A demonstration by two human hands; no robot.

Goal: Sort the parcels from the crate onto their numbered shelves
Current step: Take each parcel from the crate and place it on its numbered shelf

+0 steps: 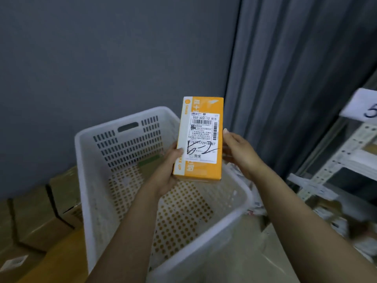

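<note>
An orange and white parcel box (206,103) is held upright over the white plastic crate (126,144). Its white shipping label faces me, with a handwritten mark that looks like "6-2". My left hand (166,170) grips the box's lower left edge, thumb on the front. My right hand (238,150) holds the right edge, thumb tip against the side. The crate's perforated bottom shows and no other parcel is visible inside it. At the right edge stands a metal shelf rack (346,148) with a white tag (363,105) reading "5".
Brown cardboard boxes (40,213) lie left of the crate against a grey wall. A grey curtain (285,68) hangs behind, right of centre. Several parcels and bags (334,217) are piled low at the right, beside and under the rack.
</note>
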